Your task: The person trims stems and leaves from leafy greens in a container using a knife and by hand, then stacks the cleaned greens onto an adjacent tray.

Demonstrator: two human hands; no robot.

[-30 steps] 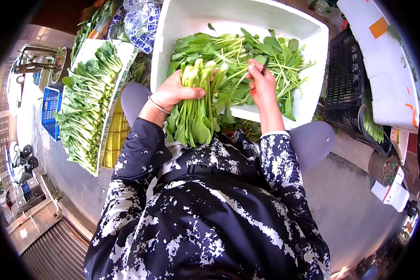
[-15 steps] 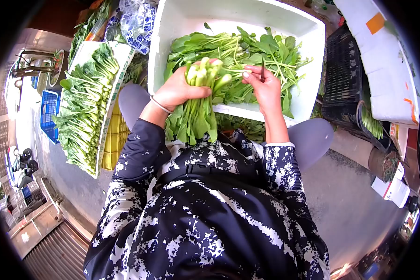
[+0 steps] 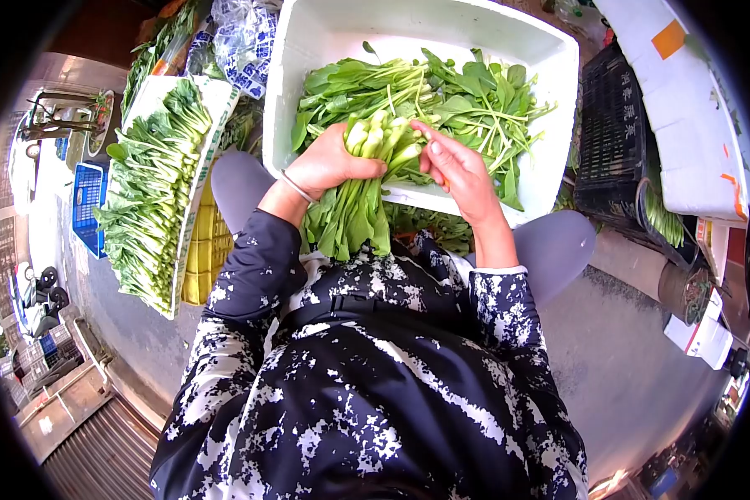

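My left hand (image 3: 332, 160) is wrapped round a bunch of leafy greens (image 3: 352, 212), its pale cut stems pointing up and its leaves hanging toward my lap. Just right of the stem ends is my right hand (image 3: 458, 167), its fingers bent and closed near the stems; what they hold, if anything, is hidden. Both hands are over the near edge of a white foam box (image 3: 550, 158). Loose greens (image 3: 467, 100) lie spread inside the box.
To the left, a white foam lid (image 3: 217, 104) bears rows of greens, with a yellow crate (image 3: 204, 254) beneath and a blue crate (image 3: 87, 208) beside it. A black crate (image 3: 612, 133) and another white foam box (image 3: 692, 117) stand at the right.
My right hand has moved left and down, against the stem ends. The dark tool seen in it earlier no longer shows clearly. My left hand and the bunch have shifted slightly right and down.
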